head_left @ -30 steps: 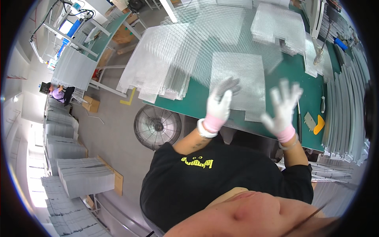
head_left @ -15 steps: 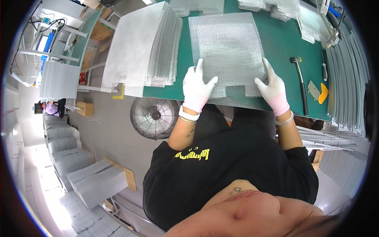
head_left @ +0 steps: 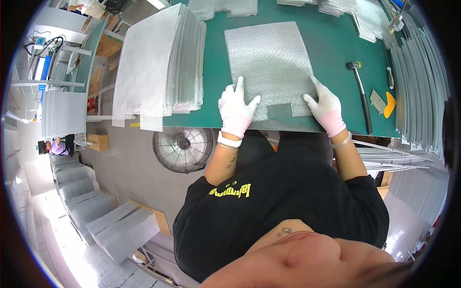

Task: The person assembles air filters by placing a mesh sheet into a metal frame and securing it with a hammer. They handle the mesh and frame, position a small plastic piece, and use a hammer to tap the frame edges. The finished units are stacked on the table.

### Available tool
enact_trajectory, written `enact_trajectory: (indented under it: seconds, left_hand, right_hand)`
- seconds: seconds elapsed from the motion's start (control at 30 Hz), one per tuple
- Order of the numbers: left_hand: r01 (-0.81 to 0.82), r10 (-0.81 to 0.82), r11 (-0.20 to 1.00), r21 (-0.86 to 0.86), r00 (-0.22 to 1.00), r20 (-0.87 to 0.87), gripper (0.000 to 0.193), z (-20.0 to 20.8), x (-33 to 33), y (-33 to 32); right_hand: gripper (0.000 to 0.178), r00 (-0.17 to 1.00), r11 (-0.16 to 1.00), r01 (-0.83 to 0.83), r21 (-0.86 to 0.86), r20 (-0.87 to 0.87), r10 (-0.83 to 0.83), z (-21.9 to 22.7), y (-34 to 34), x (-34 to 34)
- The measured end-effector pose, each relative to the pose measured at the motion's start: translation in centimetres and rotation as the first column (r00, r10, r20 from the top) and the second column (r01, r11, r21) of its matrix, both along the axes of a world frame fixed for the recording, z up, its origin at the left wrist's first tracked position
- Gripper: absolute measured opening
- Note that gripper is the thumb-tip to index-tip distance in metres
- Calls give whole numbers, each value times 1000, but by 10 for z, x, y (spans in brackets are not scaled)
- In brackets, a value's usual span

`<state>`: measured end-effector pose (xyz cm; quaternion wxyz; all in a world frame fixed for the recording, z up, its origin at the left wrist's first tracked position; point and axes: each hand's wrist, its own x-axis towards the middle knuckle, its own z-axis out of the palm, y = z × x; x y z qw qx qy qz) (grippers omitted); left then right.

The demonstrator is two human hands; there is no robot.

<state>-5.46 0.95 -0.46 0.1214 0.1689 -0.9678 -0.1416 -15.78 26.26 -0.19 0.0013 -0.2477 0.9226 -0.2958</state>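
On the green table (head_left: 331, 43), the left hand (head_left: 236, 106), thumb spread and unclenched, touches the mesh sheet (head_left: 268, 62) lying between both hands (neither clearly nearer), long axis pointing away; the right hand (head_left: 326, 106), likewise unclenched, touches its right edge.

The place is a workshop or factory floor. A green-topped workbench (head_left: 331, 48) carries a mesh sheet (head_left: 269, 62) at its near edge, a thick pile of similar sheets (head_left: 149, 62) by its left edge, and a hammer (head_left: 363, 98), screwdriver (head_left: 390, 78) and yellow scraper (head_left: 390, 104) toward its near right corner. Long grey panels (head_left: 422, 91) line the right edge. A large caged fan (head_left: 184, 144) stands below the near left corner; farther left are stacked panels (head_left: 125, 230) and another person (head_left: 58, 147).
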Motion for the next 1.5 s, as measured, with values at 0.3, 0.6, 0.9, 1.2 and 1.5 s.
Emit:
enact_trajectory:
  seconds: [0.3, 0.6, 0.9, 1.2, 1.5]
  left_hand:
    - [-8, 8, 1000, 1, 1000, 27, 77, -3, -4, -3]
    - [162, -151, 978, -128, 985, 87, 80, 12, -21, -21]
    - [142, -142, 980, -141, 990, 7, 69, 36, 37, 21]
    - [82, -142, 286, 955, 989, -43, 18, -25, 152, 61]
    - [52, 275, -434, 899, 958, 77, 30, -60, 108, 87]
  right_hand:
    - [57, 1000, 999, 7, 48, 11, -8, 3, -1, 0]
    - [43, 955, 958, 265, 112, -172, -243, 30, 77, -38]
    - [53, 949, 784, 315, 535, -173, -263, 28, 238, -57]
    - [18, 988, 955, -153, -255, -65, 141, 58, 130, 37]
    - [21, 134, 512, 724, -462, 823, 552, -75, 6, 150]
